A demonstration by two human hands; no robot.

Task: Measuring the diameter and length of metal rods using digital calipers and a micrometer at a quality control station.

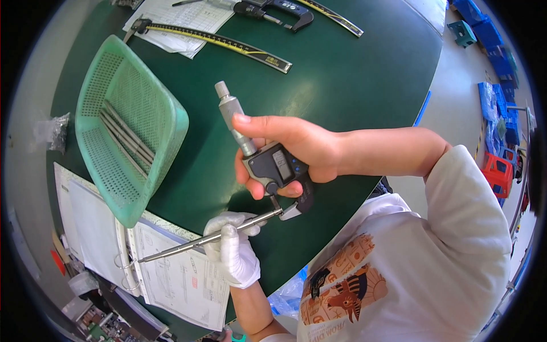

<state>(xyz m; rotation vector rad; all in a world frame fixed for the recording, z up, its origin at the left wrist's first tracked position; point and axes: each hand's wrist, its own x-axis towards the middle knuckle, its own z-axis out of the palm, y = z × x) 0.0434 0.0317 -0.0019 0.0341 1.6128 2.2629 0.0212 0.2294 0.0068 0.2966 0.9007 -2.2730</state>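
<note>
My right hand (pixel 305 142), bare, is wrapped round a digital micrometer (pixel 263 166) with a grey thimble and a small display. The thumb presses on its silver barrel. Below it, my left hand (pixel 235 253) wears a white glove and grips a slim, stepped metal rod (pixel 188 246). One end of the rod sits at the micrometer's measuring faces; whether both faces touch it I cannot tell. The rod's other, thinner end points to the lower left, over an open binder (pixel 176 279) with drawings. Several similar rods (pixel 128 137) lie in a green plastic basket (pixel 179 122).
Toward the back of the green table (pixel 353 85) lie a caliper (pixel 216 40), a second micrometer (pixel 302 20), another scale (pixel 336 20) and paper sheets (pixel 171 17). On the floor at right are a red stool (pixel 497 175) and blue bins (pixel 487 34).
</note>
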